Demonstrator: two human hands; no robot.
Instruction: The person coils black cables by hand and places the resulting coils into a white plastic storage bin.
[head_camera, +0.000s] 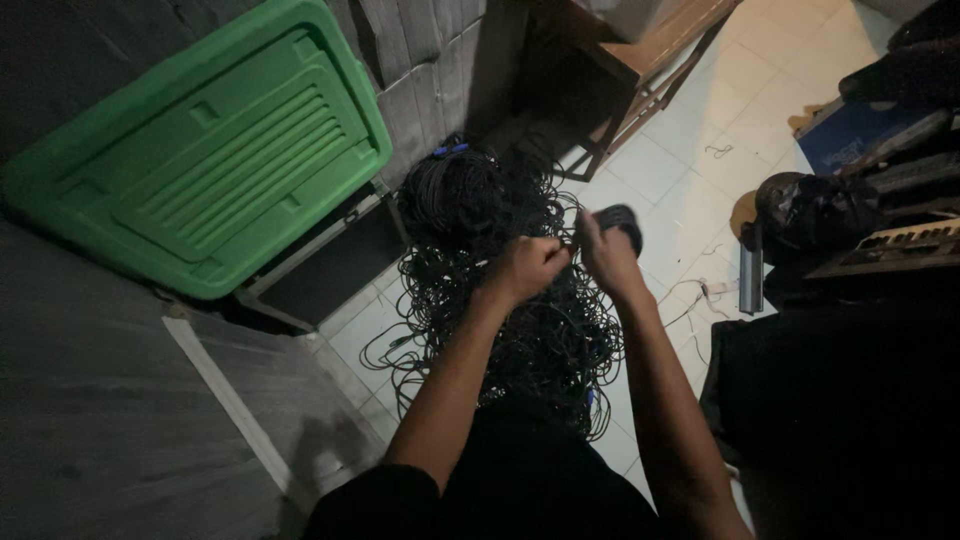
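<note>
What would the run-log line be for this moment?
left hand: pinching a strand of the black cable tangle | right hand: holding a small wound coil | green lid leaning at left

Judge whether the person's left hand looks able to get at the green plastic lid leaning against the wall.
Probably yes. The left hand is at the tangled black cables, and the green lid leans on its side; only floor and loose cable lie between.
</note>
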